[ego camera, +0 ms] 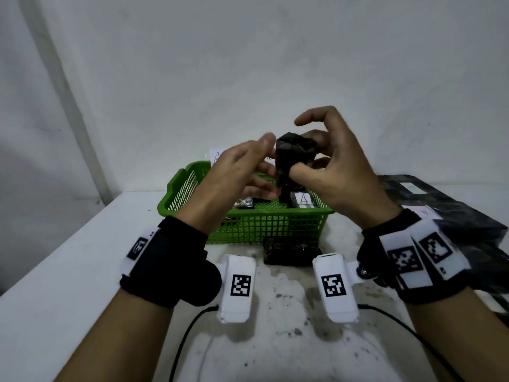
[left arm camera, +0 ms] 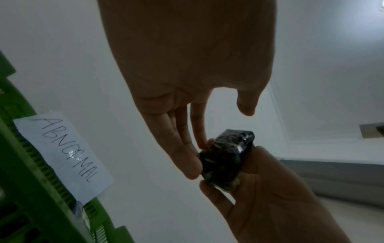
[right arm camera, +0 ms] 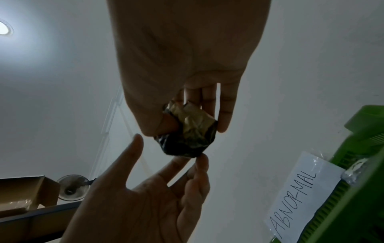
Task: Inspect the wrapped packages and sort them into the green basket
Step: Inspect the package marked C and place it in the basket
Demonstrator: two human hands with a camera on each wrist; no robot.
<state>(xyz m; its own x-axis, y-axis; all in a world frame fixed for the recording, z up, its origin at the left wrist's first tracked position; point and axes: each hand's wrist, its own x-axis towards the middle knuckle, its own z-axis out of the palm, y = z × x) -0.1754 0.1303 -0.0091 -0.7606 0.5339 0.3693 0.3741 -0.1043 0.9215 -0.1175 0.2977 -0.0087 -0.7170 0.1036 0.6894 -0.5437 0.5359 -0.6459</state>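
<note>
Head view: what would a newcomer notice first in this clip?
The small black wrapped package held up over the green basket: the right hand pinches it while the left hand touches its side with nearly straight fingers. Next, the handwritten ABNORMAL label on the basket's far rim. Another dark package lies on the table just in front of the basket.

We count two hands: left hand [ego camera: 237, 172], right hand [ego camera: 338, 166]. One black wrapped package [ego camera: 294, 158] between them. One green basket [ego camera: 248, 227]; at least two packages inside [ego camera: 301, 199], exact number unclear. One package on table before basket [ego camera: 290, 250]. One "ABNORMAL" paper label [left arm camera: 64, 156]. Two white tagged wrist cameras [ego camera: 238, 285].
</note>
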